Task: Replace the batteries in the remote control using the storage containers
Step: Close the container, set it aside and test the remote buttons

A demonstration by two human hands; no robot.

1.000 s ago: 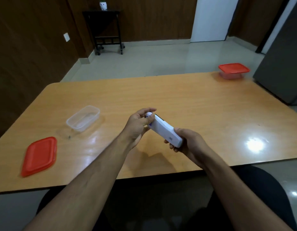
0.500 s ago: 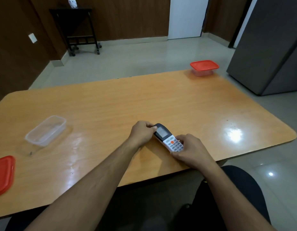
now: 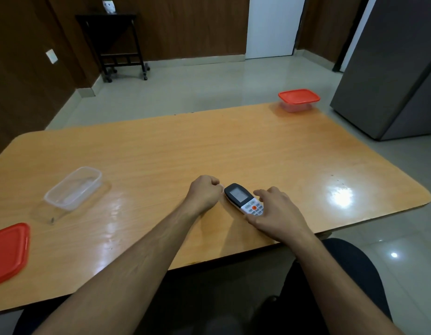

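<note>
The remote control (image 3: 241,198) lies face up on the wooden table (image 3: 209,146), dark screen end pointing away, white keypad with an orange button toward me. My left hand (image 3: 204,192) is a closed fist just left of the remote's screen end; a small pale bit shows at its fingertips, and I cannot tell what it is. My right hand (image 3: 275,213) hovers over the keypad end with fingers spread, its fingertips at the remote's edge. An open clear container (image 3: 64,204) stands at the left, its red lid (image 3: 8,250) lying beside it. A second container with a red lid on (image 3: 298,99) sits at the far right corner.
A grey fridge (image 3: 391,68) stands right of the table. A black side table (image 3: 112,39) stands against the back wall across a tiled floor. The table's front edge runs close to my lap.
The remote was held up in both hands with its back toward me; it was turned over and set down face up. My right hand's fingers have loosened, and my left hand has pulled back into a fist.
</note>
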